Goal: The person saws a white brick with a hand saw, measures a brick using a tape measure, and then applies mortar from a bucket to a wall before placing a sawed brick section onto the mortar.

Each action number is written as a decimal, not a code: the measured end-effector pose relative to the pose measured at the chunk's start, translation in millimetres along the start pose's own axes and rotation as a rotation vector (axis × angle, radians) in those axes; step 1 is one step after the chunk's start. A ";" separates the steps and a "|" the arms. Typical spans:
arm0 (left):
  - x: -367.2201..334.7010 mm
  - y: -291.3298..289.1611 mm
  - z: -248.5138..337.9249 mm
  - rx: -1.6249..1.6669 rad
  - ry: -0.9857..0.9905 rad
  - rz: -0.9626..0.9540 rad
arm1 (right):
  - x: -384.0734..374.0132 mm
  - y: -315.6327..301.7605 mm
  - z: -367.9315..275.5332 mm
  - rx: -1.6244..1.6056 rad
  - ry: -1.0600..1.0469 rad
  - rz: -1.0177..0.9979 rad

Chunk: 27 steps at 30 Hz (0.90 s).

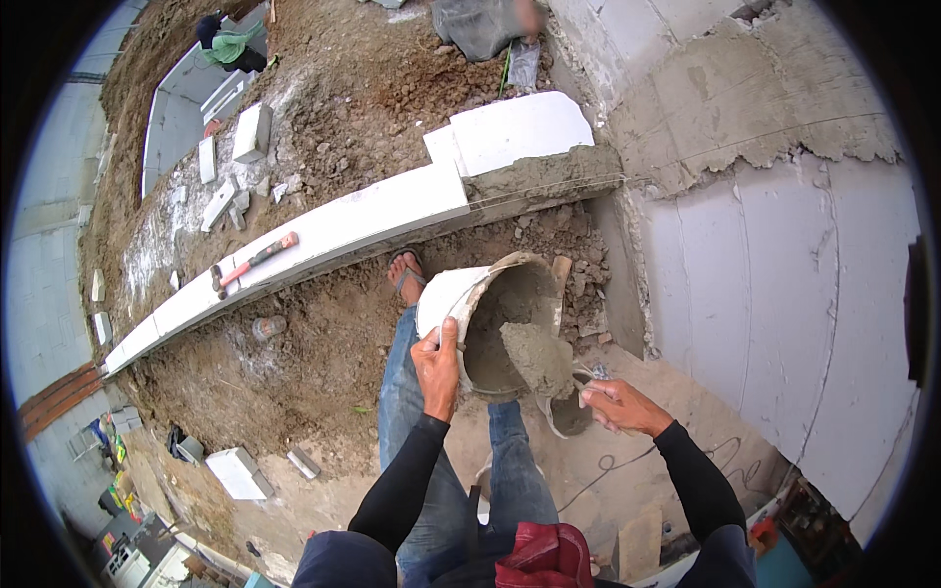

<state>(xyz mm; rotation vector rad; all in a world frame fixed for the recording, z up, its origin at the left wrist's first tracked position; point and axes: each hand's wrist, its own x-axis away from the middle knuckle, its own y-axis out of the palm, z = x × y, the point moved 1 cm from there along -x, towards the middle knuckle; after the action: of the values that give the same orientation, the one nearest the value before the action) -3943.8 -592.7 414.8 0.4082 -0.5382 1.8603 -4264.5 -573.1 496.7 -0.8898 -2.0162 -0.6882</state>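
Note:
My left hand (436, 372) grips the wall of a white bucket (453, 292), tilted so its mouth faces right. Grey wet mortar (493, 343) coats the inside. With my right hand (627, 408) I hold a trowel (582, 376) by its handle, at the bucket's lower right rim. A thick heap of mortar (537, 359) covers the blade, hiding most of it. Just ahead runs a low wall of white blocks (382, 214). Its right part carries a bed of grey mortar (544, 181) along a stretched string.
A hammer (257, 263) with a red handle lies on the block wall. Under my right hand stands another bucket (569, 419). A tall block wall (745, 294) rises at the right. Loose blocks (252, 134) lie on the soil at far left, where another person (230, 47) crouches.

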 end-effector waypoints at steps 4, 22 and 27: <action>-44.8 21.6 -54.4 -0.062 -0.029 0.015 | -43.4 -63.3 -13.5 0.080 0.073 0.137; -98.5 36.3 -82.7 -0.145 -0.082 -0.079 | -306.2 -218.5 -119.7 1.272 -0.667 0.678; -99.5 38.0 -82.5 -0.205 -0.103 -0.159 | -332.1 -205.5 -110.2 1.506 -0.873 0.879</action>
<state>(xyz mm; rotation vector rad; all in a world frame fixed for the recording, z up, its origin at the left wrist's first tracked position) -3947.7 -636.9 287.6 0.3991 -0.7381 1.6200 -4234.6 -890.2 245.2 -0.9175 -1.7375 1.7326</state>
